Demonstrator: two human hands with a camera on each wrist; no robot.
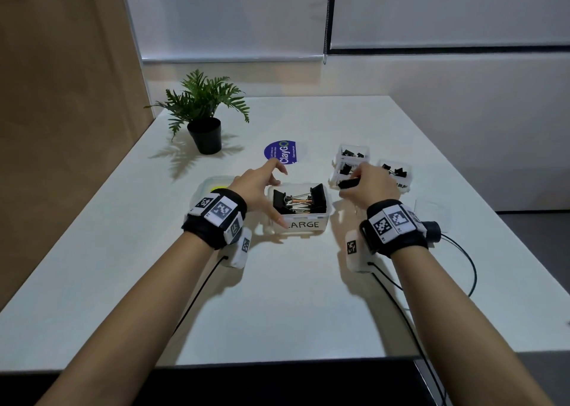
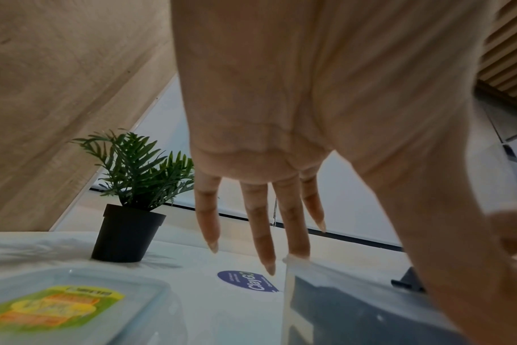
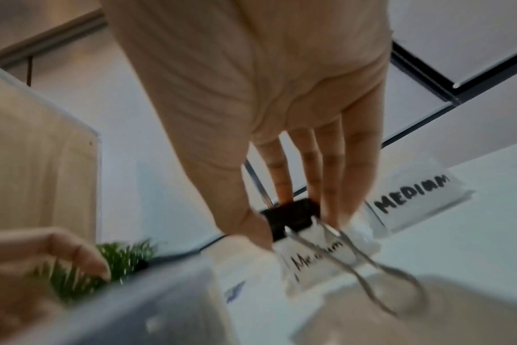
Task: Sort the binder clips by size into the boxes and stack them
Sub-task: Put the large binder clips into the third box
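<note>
A clear box marked LARGE (image 1: 320,217) stands mid-table with large black binder clips (image 1: 297,200) inside. My left hand (image 1: 271,194) straddles its left end, thumb on the front wall and fingers spread above the far corner. In the left wrist view the fingers (image 2: 263,224) are straight and one tip touches the box rim (image 2: 325,266). My right hand (image 1: 354,186) hovers just right of the box and pinches a black binder clip (image 1: 347,184). In the right wrist view the clip (image 3: 292,216) sits between thumb and fingers, its wire handles hanging down.
Three small clear boxes with black clips stand behind the right hand (image 1: 354,152) (image 1: 339,171) (image 1: 396,171); two read MEDIUM (image 3: 413,193). A lid with a yellow-green label (image 1: 212,185) lies left of the LARGE box. A potted plant (image 1: 205,134) and a blue sticker (image 1: 280,152) are farther back.
</note>
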